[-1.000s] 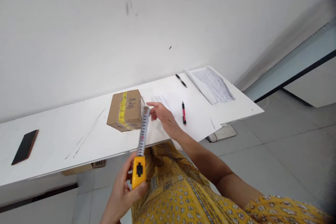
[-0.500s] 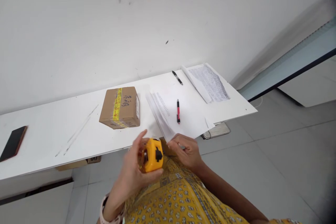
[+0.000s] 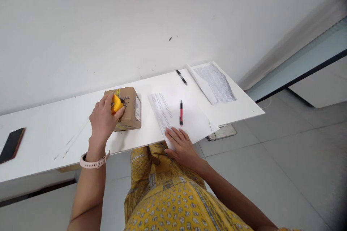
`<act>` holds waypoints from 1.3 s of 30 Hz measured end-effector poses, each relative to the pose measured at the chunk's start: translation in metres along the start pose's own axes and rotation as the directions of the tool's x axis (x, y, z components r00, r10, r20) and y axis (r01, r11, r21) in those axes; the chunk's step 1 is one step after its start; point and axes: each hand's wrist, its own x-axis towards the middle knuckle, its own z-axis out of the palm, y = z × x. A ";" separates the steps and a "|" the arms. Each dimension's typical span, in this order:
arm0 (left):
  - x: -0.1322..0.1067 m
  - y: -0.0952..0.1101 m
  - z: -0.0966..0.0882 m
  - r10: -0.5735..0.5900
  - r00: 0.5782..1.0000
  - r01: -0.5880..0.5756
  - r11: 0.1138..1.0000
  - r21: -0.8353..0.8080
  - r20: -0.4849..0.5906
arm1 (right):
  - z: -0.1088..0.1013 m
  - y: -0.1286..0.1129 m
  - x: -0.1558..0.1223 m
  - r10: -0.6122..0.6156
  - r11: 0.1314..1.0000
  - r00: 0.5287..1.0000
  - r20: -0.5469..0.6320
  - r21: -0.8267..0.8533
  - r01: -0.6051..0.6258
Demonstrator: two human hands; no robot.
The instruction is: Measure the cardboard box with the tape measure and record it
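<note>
My left hand (image 3: 104, 117) is wrapped round a yellow tape measure (image 3: 116, 104), at the top of a taped cardboard box (image 3: 131, 110). Whether the tape measure rests on the box or hovers just over it, I cannot tell. With fingers stretched out, my right hand (image 3: 183, 148) lies flat on the near edge of some printed paper sheets (image 3: 165, 110). A red and black pen (image 3: 181, 113) lies on the sheets, just beyond my right fingers.
A black pen (image 3: 181, 77) lies near the wall, left of another sheet with dense grey print (image 3: 217, 83). At the far left of the white tabletop (image 3: 54, 130) is a dark phone (image 3: 12, 145). A pale flat object (image 3: 227, 132) shows below the table's right edge.
My left hand has carried the tape measure up and left, from in front of my body to the box. My right hand has opened from a pinch and flattened onto the sheets.
</note>
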 end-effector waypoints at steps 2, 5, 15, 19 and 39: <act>-0.005 0.010 0.009 0.065 0.989 -0.070 0.997 -0.035 -0.130 | 0.004 0.000 -0.003 -0.019 0.999 1.000 0.010 -0.033 0.019; -0.026 0.047 0.037 0.187 0.934 -0.255 0.945 -0.202 -0.306 | 0.006 0.000 -0.002 -0.024 0.999 0.999 0.045 -0.046 0.026; -0.100 0.117 0.167 0.324 0.931 -0.185 0.818 -0.545 0.169 | -0.043 0.024 0.004 -0.080 0.960 0.965 0.251 0.280 0.007; -0.103 0.111 0.162 0.385 0.891 -0.236 0.846 -0.479 0.241 | -0.075 0.064 0.042 0.356 0.869 0.916 0.184 0.296 -0.397; -0.103 0.108 0.161 0.471 0.818 -0.312 0.846 -0.433 0.331 | -0.061 0.084 0.088 0.524 0.348 0.833 0.177 0.848 -0.399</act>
